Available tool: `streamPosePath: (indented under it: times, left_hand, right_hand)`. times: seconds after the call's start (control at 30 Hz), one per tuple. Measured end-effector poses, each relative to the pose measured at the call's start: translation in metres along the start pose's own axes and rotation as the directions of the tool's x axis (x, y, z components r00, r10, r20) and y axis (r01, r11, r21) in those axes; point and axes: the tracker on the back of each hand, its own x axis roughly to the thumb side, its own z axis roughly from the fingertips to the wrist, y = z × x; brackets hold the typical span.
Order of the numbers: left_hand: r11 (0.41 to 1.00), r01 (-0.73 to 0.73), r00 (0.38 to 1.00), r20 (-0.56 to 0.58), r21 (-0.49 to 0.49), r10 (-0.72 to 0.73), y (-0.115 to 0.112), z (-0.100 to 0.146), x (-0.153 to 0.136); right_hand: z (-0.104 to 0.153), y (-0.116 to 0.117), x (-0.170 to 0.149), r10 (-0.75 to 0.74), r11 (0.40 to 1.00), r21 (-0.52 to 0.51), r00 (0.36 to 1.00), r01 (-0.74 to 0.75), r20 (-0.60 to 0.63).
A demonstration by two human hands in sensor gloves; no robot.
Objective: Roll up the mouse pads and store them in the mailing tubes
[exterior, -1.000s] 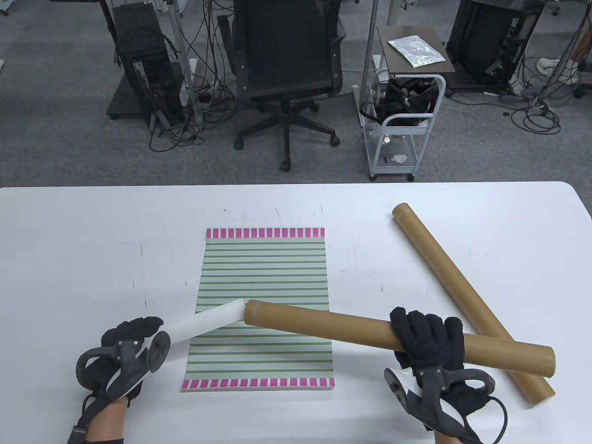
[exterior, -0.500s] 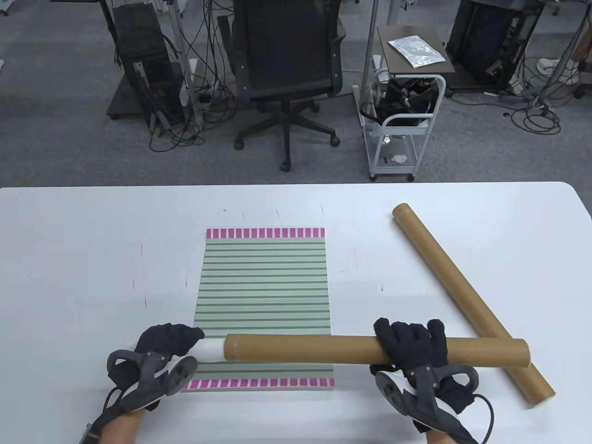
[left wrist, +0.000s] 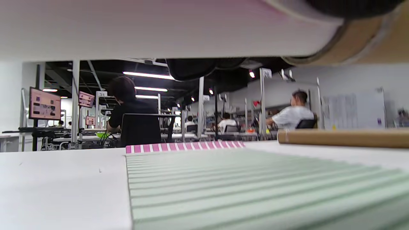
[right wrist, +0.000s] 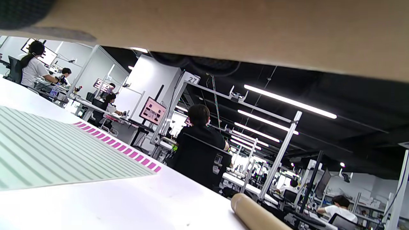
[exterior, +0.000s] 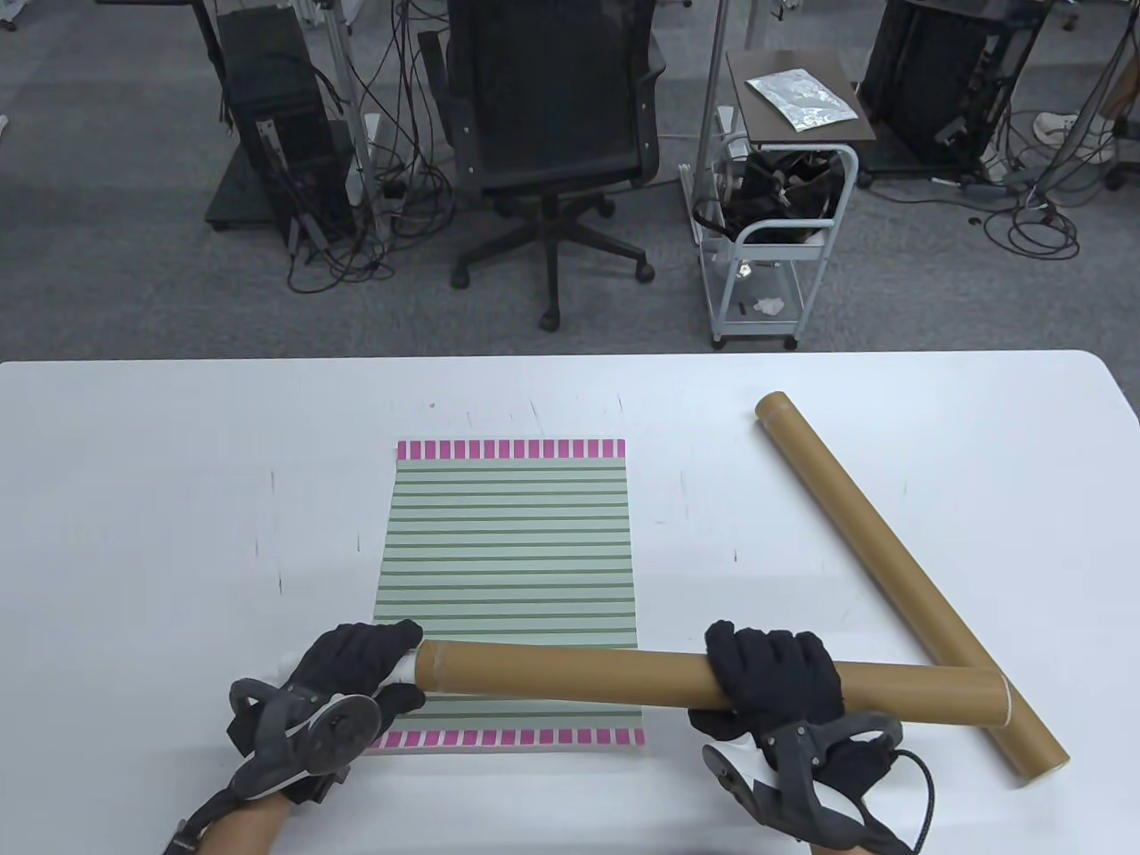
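Bright, even light; blurred wrist-view foregrounds

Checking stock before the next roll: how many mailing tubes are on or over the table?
2. One tube is held by the right hand over the striped pad, the left hand at its open end. The other tube lies diagonally on the table's right. None seems hidden.

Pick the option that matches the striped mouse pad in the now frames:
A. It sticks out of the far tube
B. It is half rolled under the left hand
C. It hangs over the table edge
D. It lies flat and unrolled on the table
D: the striped mouse pad lies flat on the table, both pink-edged ends showing, while the left hand and right hand hold the mailing tube above its near end.
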Motion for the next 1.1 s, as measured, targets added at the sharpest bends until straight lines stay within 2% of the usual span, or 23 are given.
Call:
streamPosePath:
  times: [0.07,0.13,0.27,0.33,0.4,0.5,0.53,0.57,0.6,0.63,0.67,0.7,0.73,0.77,0.8,0.83,0.97,1.0,1.03,1.1]
  left_hand:
    - [0.999,-0.013,1.000,-0.014,0.050,0.013,0.005,0.001,-0.008]
    - [0.991,0.077,0.992,-0.106,0.107,-0.065,0.013,0.001,-0.019]
    - [0.988,0.114,0.969,-0.231,0.109,-0.086,0.020,0.002,-0.028]
    - [0.983,0.118,0.956,-0.283,0.141,-0.074,0.027,0.000,-0.030]
    - [0.988,0.040,0.941,-0.337,0.151,0.013,0.029,0.000,-0.031]
    - [0.961,-0.206,0.891,-0.372,0.182,0.261,0.027,0.004,-0.045]
    - [0.904,-0.369,0.829,-0.364,0.215,0.425,0.025,0.007,-0.049]
    - [0.832,-0.519,0.767,-0.322,0.196,0.555,0.022,0.007,-0.048]
    - [0.706,-0.695,0.661,-0.264,0.137,0.702,0.018,0.005,-0.039]
    - [0.595,-0.801,0.566,-0.232,0.075,0.791,0.014,0.002,-0.028]
    - [0.550,-0.835,0.535,-0.220,0.008,0.816,0.010,0.000,-0.015]
    - [0.535,-0.838,0.546,-0.182,-0.107,0.818,0.002,-0.003,0.000]
    - [0.533,-0.832,0.554,-0.189,-0.152,0.811,-0.001,0.000,0.010]
    - [0.643,-0.760,0.644,-0.240,-0.094,0.726,-0.003,0.003,0.013]
    - [0.714,-0.691,0.722,-0.148,-0.112,0.675,-0.006,0.002,0.012]
    - [0.742,-0.657,0.753,-0.093,-0.131,0.651,-0.006,0.000,0.011]
    - [0.634,-0.761,0.648,-0.164,-0.138,0.743,-0.008,0.000,0.006]
    - [0.621,-0.771,0.637,-0.173,-0.143,0.751,-0.008,0.000,0.002]
    - [0.624,-0.769,0.639,-0.170,-0.137,0.750,-0.007,-0.001,-0.003]
    - [0.717,-0.693,0.718,-0.160,-0.072,0.677,-0.002,-0.002,-0.018]
  right_hand:
    - [0.001,-0.001,-0.002,-0.035,0.999,-0.003,0.999,0.035,0.018]
    - [0.003,-0.002,-0.004,-0.075,0.997,0.014,0.997,0.075,0.013]
    - [-0.001,-0.004,0.002,-0.094,0.996,-0.003,0.995,0.094,-0.013]
    - [-0.001,0.006,0.002,-0.182,0.981,0.061,0.982,0.186,-0.058]
    - [-0.001,0.010,0.003,-0.228,0.969,0.073,0.970,0.235,-0.089]
    - [0.000,0.007,0.005,-0.164,0.985,0.046,0.983,0.168,-0.077]
    - [0.000,0.007,0.008,-0.159,0.986,0.047,0.985,0.163,-0.067]
    - [-0.001,0.006,0.013,-0.154,0.987,0.044,0.986,0.157,-0.067]
    - [-0.002,0.005,0.019,-0.147,0.988,0.042,0.987,0.150,-0.066]
    - [-0.005,0.004,0.025,-0.142,0.989,0.037,0.988,0.144,-0.060]
    - [-0.006,0.004,0.030,-0.135,0.990,0.032,0.989,0.137,-0.056]
    - [-0.007,0.004,0.036,-0.132,0.991,0.030,0.991,0.133,-0.037]
    - [-0.007,0.005,0.038,-0.123,0.991,0.038,0.992,0.125,-0.041]
    - [-0.004,0.007,0.034,-0.118,0.992,0.033,0.992,0.119,-0.033]
    - [-0.002,0.008,0.031,-0.126,0.990,0.052,0.991,0.128,-0.036]
    - [-0.001,0.009,0.030,-0.135,0.989,0.058,0.990,0.137,-0.044]
    - [-0.005,0.011,0.031,-0.131,0.989,0.067,0.991,0.133,-0.033]
    - [-0.005,0.013,0.030,-0.141,0.987,0.078,0.989,0.143,-0.034]
    - [-0.005,0.014,0.029,-0.151,0.985,0.083,0.988,0.154,-0.038]
    - [-0.005,0.014,0.025,-0.167,0.982,0.081,0.984,0.172,-0.058]
